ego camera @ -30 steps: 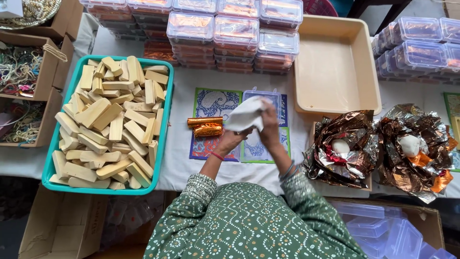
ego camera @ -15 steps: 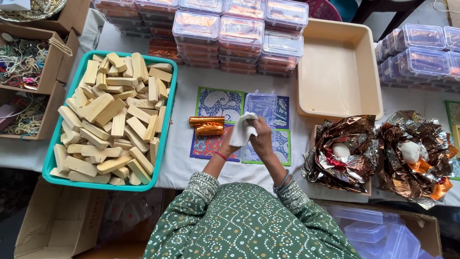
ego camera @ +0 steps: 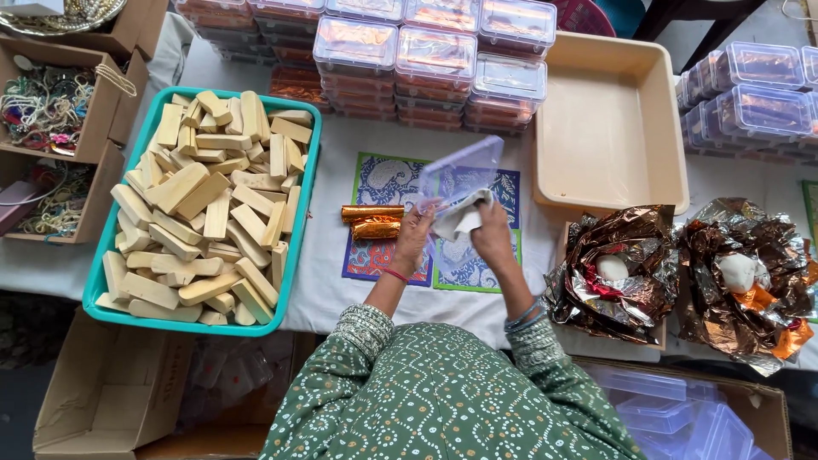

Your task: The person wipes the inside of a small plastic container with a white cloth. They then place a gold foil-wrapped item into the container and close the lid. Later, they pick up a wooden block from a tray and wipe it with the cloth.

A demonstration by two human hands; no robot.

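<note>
Pinching the clear plastic lid (ego camera: 461, 173) in my left hand (ego camera: 415, 241), I'm wiping it with the white cloth (ego camera: 461, 218) bunched in my right hand (ego camera: 494, 236), keeping pressure light.

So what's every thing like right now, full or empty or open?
left hand: holds the clear lid
clear lid: lifted, tilted
right hand: grips the white cloth
white cloth: bunched
teal tray: full of wooden blocks
beige tray: empty
foil sheets: crumpled open
stacked boxes: shut

Left hand (ego camera: 415, 241) holding clear lid (ego camera: 460, 175), right hand (ego camera: 492, 236) cloth (ego camera: 460, 218)
</note>
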